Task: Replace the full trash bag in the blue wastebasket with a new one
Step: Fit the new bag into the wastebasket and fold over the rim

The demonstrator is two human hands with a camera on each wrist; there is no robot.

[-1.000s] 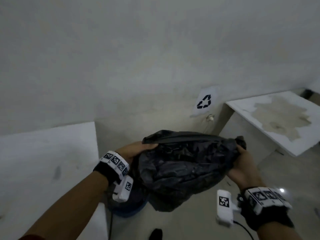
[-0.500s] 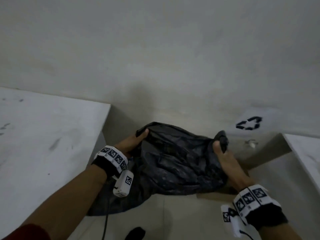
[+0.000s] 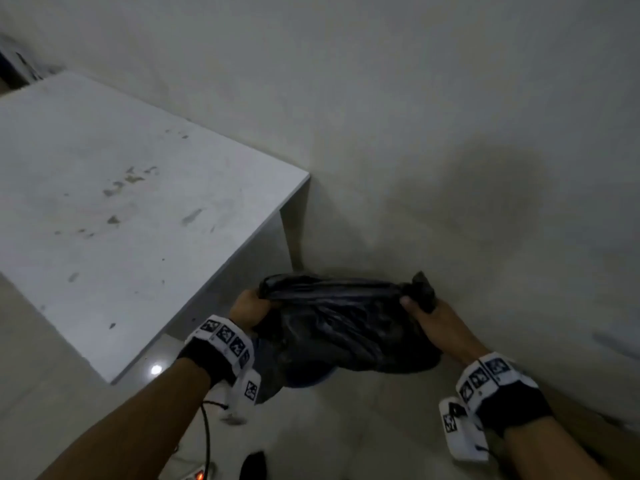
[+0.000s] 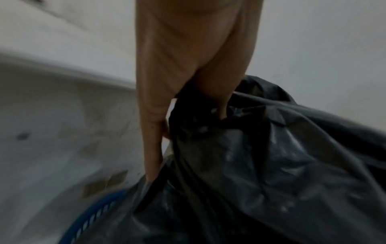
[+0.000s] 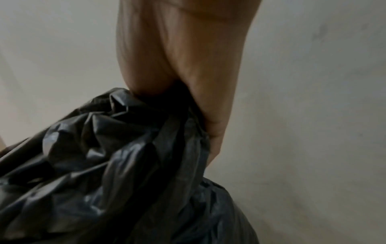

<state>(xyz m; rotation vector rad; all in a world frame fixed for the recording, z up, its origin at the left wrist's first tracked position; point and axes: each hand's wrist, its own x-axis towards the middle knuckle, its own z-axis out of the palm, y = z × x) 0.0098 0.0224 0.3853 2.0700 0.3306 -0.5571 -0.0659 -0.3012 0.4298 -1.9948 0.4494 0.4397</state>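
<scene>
A crumpled black trash bag (image 3: 343,327) hangs between my two hands, low in front of the wall. My left hand (image 3: 251,304) grips the bag's left top edge, fingers curled into the plastic (image 4: 208,132). My right hand (image 3: 420,308) grips the bunched right corner of the bag (image 5: 146,148). The top edge is pulled taut between both hands. A curved piece of the blue wastebasket rim (image 4: 98,213) shows under the bag in the left wrist view; in the head view the bag hides most of the wastebasket (image 3: 311,381).
A white table (image 3: 121,220) stands to the left, its corner close to my left hand. A plain wall (image 3: 450,133) rises right behind the bag. A power strip with a lit red switch (image 3: 199,474) and a black cable (image 3: 207,434) lie on the floor near my left arm.
The view has swung left, so the recycling sign and the right table have left the frame. Both hands keep their grip, and the bag's top edge is now stretched tighter between them.
</scene>
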